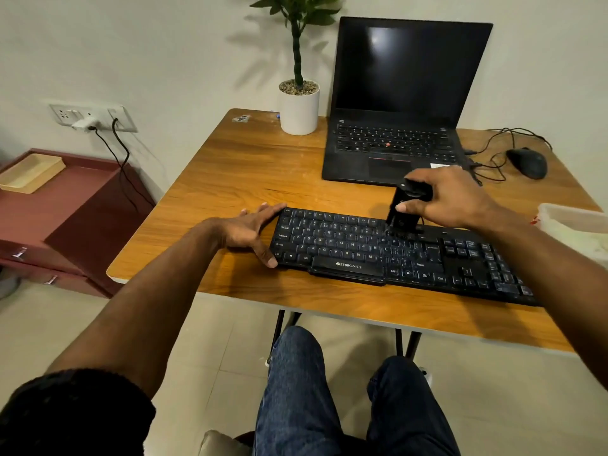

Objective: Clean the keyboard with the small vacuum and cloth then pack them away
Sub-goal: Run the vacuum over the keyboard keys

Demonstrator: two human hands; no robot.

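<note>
The keyboard (394,255) reads ZEBRONICS below its space bar. The right hand (450,199) grips the small black vacuum (406,209) upright, its nozzle on the keyboard's top rows. The left hand (250,232), fingers spread straight, braces the keyboard's left end.
</note>
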